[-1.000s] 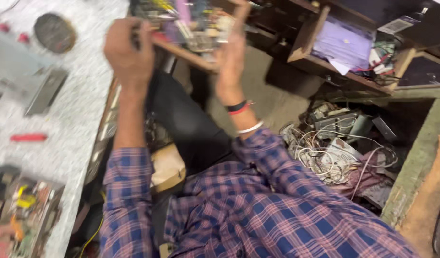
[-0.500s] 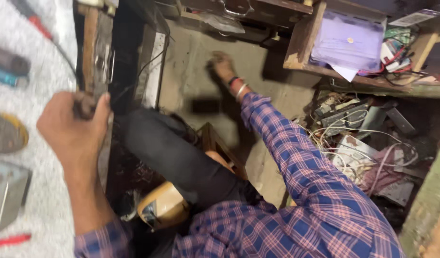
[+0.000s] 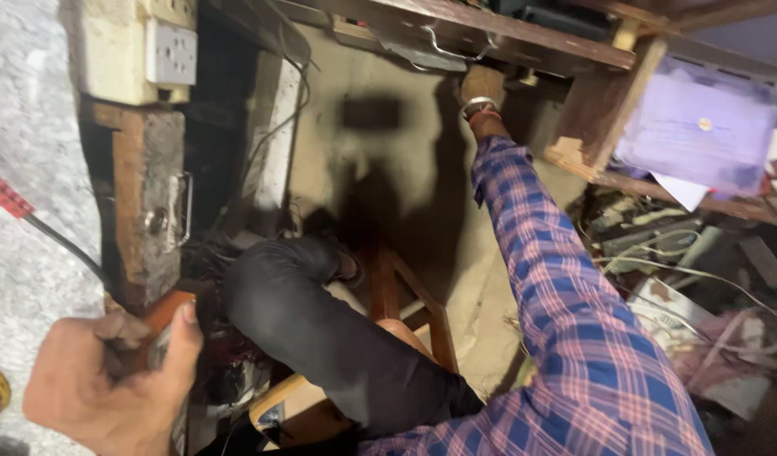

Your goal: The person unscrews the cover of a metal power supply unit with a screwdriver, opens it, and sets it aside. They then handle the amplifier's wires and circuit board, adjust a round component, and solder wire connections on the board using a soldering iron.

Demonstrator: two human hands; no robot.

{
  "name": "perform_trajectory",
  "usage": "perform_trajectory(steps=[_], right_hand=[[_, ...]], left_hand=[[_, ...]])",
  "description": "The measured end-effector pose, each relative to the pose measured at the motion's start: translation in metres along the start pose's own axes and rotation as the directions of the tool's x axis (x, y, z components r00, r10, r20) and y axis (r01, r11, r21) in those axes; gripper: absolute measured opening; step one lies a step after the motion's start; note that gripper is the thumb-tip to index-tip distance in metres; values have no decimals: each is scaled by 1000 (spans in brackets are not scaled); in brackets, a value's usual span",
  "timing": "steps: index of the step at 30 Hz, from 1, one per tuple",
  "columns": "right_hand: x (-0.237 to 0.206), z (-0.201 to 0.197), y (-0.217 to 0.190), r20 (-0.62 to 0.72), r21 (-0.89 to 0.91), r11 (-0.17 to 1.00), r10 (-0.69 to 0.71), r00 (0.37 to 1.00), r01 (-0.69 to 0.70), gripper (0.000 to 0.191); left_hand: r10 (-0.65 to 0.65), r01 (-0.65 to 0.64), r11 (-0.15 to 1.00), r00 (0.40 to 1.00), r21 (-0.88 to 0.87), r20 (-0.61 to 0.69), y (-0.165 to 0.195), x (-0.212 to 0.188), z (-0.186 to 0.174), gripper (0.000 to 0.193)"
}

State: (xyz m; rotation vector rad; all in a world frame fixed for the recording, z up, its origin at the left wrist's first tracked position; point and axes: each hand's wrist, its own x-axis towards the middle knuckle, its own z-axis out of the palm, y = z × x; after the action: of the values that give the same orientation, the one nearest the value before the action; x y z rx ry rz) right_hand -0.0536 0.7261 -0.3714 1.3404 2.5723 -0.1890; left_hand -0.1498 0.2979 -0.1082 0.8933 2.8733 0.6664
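Left hand (image 3: pixel 110 380) closed tight around a small orange thing (image 3: pixel 165 325) by the edge of the speckled grey table (image 3: pixel 34 169), right hand (image 3: pixel 483 89) stretched far out under a wooden shelf (image 3: pixel 490 34), grip hidden, dusty tan floor (image 3: pixel 363 160) below, messy wire pile (image 3: pixel 701 287) nearby

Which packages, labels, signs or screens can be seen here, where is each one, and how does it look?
Purple flat package or folder: on the wooden shelf, upper right; rectangular, pale violet, one small round sticker.
White paper sheet: sticks out under the purple package; pointed corner, white.
No screen or sign can be made out; the wire pile below the shelf is too blurred to tell.
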Motion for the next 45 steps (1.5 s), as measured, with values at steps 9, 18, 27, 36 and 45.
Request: perform_trajectory(steps=[9, 18, 27, 36, 45], right_hand=[[-30, 25, 4, -87, 196, 978, 88, 992, -70, 14], [-74, 27, 5, -227, 609, 793, 172, 959, 2, 26], [-27, 6, -5, 361, 931, -135, 482, 798, -340, 33], [-21, -9, -13, 160, 966, 82, 558, 814, -246, 27], [-61, -15, 14, 464, 475, -849, 20, 886, -230, 46]], left_hand=[[11, -11, 998, 1000, 61, 6, -11, -10, -1, 45], [92, -91, 992, 996, 88, -12, -29, -14, 4, 50], [66, -65, 996, 998, 55, -19, -16, -9, 4, 44], [68, -68, 998, 997, -16, -20, 0, -1, 2, 43], [123, -126, 990, 991, -65, -47, -1, 0, 4, 38]])
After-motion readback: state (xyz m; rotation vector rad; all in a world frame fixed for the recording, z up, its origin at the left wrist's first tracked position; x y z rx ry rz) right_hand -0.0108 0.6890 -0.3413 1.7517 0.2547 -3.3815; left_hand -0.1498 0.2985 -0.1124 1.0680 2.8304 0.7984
